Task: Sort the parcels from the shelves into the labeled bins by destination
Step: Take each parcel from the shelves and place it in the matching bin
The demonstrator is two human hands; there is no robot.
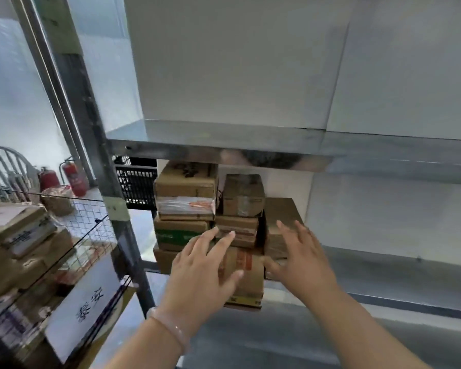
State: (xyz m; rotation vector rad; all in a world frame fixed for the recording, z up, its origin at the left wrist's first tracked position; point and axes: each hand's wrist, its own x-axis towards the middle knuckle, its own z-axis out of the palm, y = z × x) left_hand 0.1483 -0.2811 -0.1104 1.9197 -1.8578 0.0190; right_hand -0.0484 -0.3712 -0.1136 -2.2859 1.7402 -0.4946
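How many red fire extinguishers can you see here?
2, both on the floor at far left behind the wire bin: one nearer the chair, one beside the shelf post. More may be hidden.

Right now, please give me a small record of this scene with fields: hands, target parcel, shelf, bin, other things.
left hand: open, fingers spread, at the left side of the front parcel
right hand: open, at its right side
front parcel: brown carton, at the shelf's front edge
shelf: grey metal, cartons stacked behind the front parcel
wire bin: on the left, filled with parcels, white label on its front
fire extinguishers: red, on the floor behind
grip: cannot tell if closed yet
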